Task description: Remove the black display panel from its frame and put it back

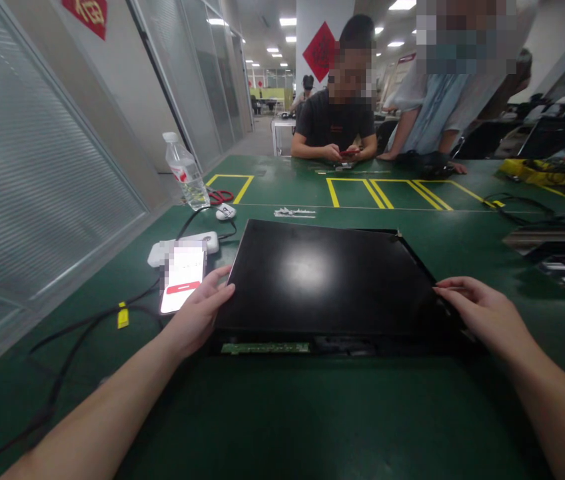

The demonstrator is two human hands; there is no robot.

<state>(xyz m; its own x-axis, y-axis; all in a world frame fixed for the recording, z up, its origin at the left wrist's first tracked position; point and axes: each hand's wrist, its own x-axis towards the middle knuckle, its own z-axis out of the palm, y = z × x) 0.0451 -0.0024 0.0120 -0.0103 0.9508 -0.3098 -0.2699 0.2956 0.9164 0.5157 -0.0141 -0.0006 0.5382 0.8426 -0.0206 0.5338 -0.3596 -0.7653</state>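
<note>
A black LCD panel (pixel 322 280) lies over a thin black frame (pixel 362 345), shifted and raised toward the left, so they do not line up. Along the frame's near side a narrow green circuit board (pixel 265 348) shows. My left hand (pixel 202 310) grips the panel's left edge, thumb on top and fingers beneath. At the right edge my right hand (pixel 485 310) has its thumb and fingers pinched together; whether they hold the panel alone or the frame too is hard to tell.
Left of the panel are a lit phone (pixel 182 277), a white power strip (pixel 207 241) with black cables, a water bottle (pixel 186 173) and red-handled scissors (pixel 221 197). Across the green table (pixel 312 427), one person (pixel 335 120) sits with a phone; another leans in. Dark parts (pixel 557 250) lie right.
</note>
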